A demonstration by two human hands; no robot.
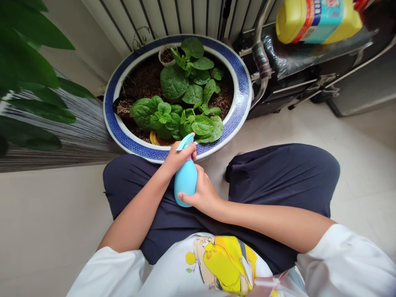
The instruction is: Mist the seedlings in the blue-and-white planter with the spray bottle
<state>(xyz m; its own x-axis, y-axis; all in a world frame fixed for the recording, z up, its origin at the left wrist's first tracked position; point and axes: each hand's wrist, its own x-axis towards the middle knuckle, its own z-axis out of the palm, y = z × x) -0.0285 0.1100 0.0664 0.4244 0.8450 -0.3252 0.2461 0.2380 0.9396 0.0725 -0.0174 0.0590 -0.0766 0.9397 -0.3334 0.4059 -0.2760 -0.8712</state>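
Note:
A light blue spray bottle (186, 181) with a pink collar stands between my knees, its nozzle pointing at the plants. My left hand (179, 156) is wrapped round the sprayer's neck and trigger, partly hiding them. Lower down, my right hand (202, 192) grips the bottle's body from the right, thumb across the front. Just beyond the nozzle grow leafy green plants (175, 84), some leaves glistening with wet. They are rooted in dark soil (140, 78) inside a large round planter (244, 86) with a blue and white rim.
A small white pot (167, 57) sits in the soil at the back. A yellow jug (318, 20) lies on a metal-framed cart (262, 62) at right. Large leaves (31, 66) overhang at left before a string curtain (80, 123). A white slatted radiator (185, 16) stands behind.

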